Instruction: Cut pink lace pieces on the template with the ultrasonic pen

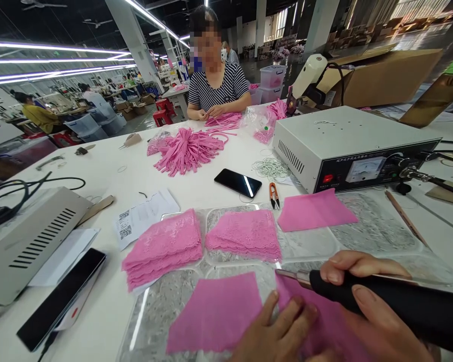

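My right hand [366,301] is wrapped round a black hand tool [392,301] whose metal tip [287,274] points left over pink fabric. My left hand [275,332] lies with fingers spread on a pink fabric piece [324,327] at the bottom edge. Another flat pink piece [217,314] lies just left of it on the clear patterned mat [162,306]. Two stacks of pink lace [162,249] [243,234] sit further up the mat, and a single pink piece [315,210] lies to the right.
A grey machine box [347,146] with a dial stands at right, another grey unit [26,241] at left. A black phone [237,182], small snips [274,195], papers [143,216] and a pile of pink straps [186,148] lie on the white table. A person in a striped top sits opposite handling straps.
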`<action>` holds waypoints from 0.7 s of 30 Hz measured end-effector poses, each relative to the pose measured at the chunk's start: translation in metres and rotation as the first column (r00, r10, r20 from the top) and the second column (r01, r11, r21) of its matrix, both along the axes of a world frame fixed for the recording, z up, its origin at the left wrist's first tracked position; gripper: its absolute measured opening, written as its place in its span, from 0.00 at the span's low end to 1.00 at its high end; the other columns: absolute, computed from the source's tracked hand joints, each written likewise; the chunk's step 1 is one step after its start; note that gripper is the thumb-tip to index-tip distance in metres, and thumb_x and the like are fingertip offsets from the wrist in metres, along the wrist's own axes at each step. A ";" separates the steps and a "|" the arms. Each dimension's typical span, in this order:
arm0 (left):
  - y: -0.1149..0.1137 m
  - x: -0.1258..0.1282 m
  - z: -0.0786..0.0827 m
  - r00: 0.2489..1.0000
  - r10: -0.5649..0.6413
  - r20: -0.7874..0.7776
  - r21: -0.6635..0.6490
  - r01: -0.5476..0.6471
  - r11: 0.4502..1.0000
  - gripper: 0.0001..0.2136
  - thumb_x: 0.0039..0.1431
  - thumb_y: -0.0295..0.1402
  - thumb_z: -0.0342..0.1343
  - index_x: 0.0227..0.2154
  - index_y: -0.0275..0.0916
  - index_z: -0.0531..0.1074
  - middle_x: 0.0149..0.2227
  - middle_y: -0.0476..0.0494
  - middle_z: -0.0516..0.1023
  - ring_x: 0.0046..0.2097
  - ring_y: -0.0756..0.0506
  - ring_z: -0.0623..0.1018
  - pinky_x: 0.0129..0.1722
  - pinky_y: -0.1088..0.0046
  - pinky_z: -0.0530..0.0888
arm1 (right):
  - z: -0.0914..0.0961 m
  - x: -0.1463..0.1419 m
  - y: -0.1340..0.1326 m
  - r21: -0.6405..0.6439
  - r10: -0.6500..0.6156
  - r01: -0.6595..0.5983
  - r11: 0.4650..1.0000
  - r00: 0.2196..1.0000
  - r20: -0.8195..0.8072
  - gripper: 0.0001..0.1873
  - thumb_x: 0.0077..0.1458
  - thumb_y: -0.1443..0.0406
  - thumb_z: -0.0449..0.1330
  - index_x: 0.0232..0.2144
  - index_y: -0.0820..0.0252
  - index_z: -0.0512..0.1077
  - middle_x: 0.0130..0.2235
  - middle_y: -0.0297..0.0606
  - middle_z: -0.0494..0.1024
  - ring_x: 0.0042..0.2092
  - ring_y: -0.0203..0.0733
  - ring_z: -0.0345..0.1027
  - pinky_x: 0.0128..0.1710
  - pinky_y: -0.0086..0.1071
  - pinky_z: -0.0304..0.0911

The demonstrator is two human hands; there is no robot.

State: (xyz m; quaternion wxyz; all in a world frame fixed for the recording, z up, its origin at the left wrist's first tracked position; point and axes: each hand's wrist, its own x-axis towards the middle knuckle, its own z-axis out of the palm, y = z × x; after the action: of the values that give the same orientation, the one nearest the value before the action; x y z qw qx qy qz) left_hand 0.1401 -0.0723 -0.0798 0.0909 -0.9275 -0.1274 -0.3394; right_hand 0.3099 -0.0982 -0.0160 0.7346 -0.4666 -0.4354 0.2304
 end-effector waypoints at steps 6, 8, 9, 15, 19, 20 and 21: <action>-0.004 0.002 -0.004 0.995 0.005 0.103 -0.026 -0.003 1.000 0.17 0.61 0.44 0.58 0.52 0.55 0.68 0.50 0.51 0.78 0.56 0.48 0.74 0.58 0.69 0.67 | 0.001 0.000 0.000 -0.033 -0.001 0.000 0.999 0.999 -0.038 0.04 0.55 0.64 0.62 0.34 0.50 0.70 0.35 0.36 0.71 0.31 0.42 0.65 0.33 0.39 0.71; -0.005 0.001 -0.005 0.996 -0.005 0.088 -0.021 0.006 1.000 0.17 0.61 0.43 0.58 0.53 0.54 0.68 0.50 0.51 0.78 0.56 0.48 0.74 0.57 0.70 0.68 | 0.006 -0.001 0.001 -0.012 -0.002 0.001 1.000 0.998 -0.069 0.04 0.53 0.65 0.62 0.33 0.51 0.70 0.33 0.37 0.71 0.30 0.42 0.65 0.31 0.40 0.71; -0.005 0.000 -0.005 0.997 -0.014 0.069 -0.016 0.015 1.000 0.17 0.62 0.43 0.57 0.53 0.53 0.68 0.50 0.51 0.77 0.55 0.48 0.75 0.57 0.70 0.68 | 0.008 -0.002 0.001 -0.006 -0.006 0.006 1.000 0.996 -0.093 0.04 0.53 0.65 0.62 0.32 0.51 0.71 0.32 0.37 0.70 0.29 0.42 0.65 0.30 0.41 0.71; -0.007 -0.005 0.000 0.997 -0.077 -0.009 -0.043 0.077 0.996 0.17 0.63 0.41 0.55 0.54 0.50 0.67 0.52 0.47 0.76 0.55 0.46 0.75 0.56 0.71 0.70 | 0.020 -0.001 -0.003 -0.002 0.027 -0.027 1.000 0.985 -0.168 0.01 0.52 0.65 0.61 0.28 0.53 0.71 0.28 0.37 0.68 0.24 0.41 0.62 0.22 0.39 0.69; -0.008 -0.005 0.002 0.995 -0.100 -0.020 -0.079 0.098 0.992 0.16 0.64 0.40 0.55 0.54 0.49 0.67 0.52 0.47 0.76 0.55 0.46 0.75 0.56 0.70 0.71 | 0.021 -0.001 -0.005 -0.006 0.054 -0.055 0.998 0.988 -0.142 0.02 0.52 0.66 0.61 0.28 0.57 0.71 0.28 0.37 0.70 0.24 0.39 0.65 0.24 0.34 0.70; -0.008 -0.006 0.003 0.994 -0.106 -0.032 -0.086 0.103 0.991 0.16 0.64 0.39 0.55 0.54 0.49 0.67 0.52 0.47 0.76 0.55 0.46 0.74 0.56 0.70 0.70 | 0.021 -0.001 -0.005 -0.002 0.058 -0.059 0.998 0.988 -0.143 0.02 0.52 0.66 0.62 0.28 0.57 0.71 0.27 0.37 0.70 0.24 0.38 0.65 0.24 0.33 0.70; -0.007 -0.006 0.004 0.993 -0.112 -0.032 -0.091 0.108 0.990 0.16 0.64 0.39 0.55 0.53 0.49 0.68 0.52 0.47 0.76 0.55 0.46 0.74 0.56 0.70 0.70 | 0.021 -0.002 -0.005 -0.001 0.063 -0.064 0.998 0.987 -0.145 0.03 0.52 0.66 0.62 0.28 0.57 0.71 0.27 0.36 0.70 0.24 0.38 0.66 0.24 0.32 0.70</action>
State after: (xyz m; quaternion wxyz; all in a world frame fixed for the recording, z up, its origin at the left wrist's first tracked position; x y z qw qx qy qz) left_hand 0.1345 -0.0797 -0.0761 0.0329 -0.9425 -0.0894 -0.3204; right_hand 0.3082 -0.1033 0.0050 0.7553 -0.4365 -0.3949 0.2881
